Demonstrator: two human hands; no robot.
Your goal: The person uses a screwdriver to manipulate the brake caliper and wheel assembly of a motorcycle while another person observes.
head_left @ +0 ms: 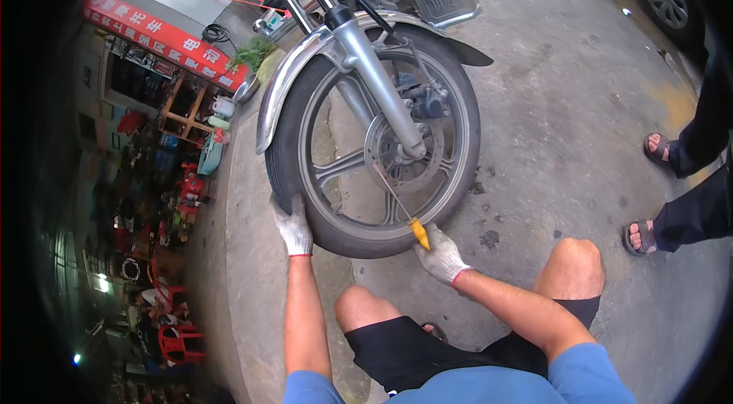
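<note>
Two-handed at a motorcycle's (pixel 374 72) front wheel (pixel 340 165)

Wheel's lower left: touching the tyre (pixel 347 242) with the gloved left hand (pixel 293 230), unable to tell if clamped; wheel's lower right: holding a screwdriver (pixel 414 225) aslant, its yellow handle (pixel 419 234) clamped in the gloved right hand (pixel 443 255); right of the wheel: another person's sandalled feet (pixel 643 237).

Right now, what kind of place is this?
Perhaps outside a bike repair shop: there's a motorcycle, a gloved right hand holding a yellow-handled tool at its front wheel, and a long red sign nearby.
</note>
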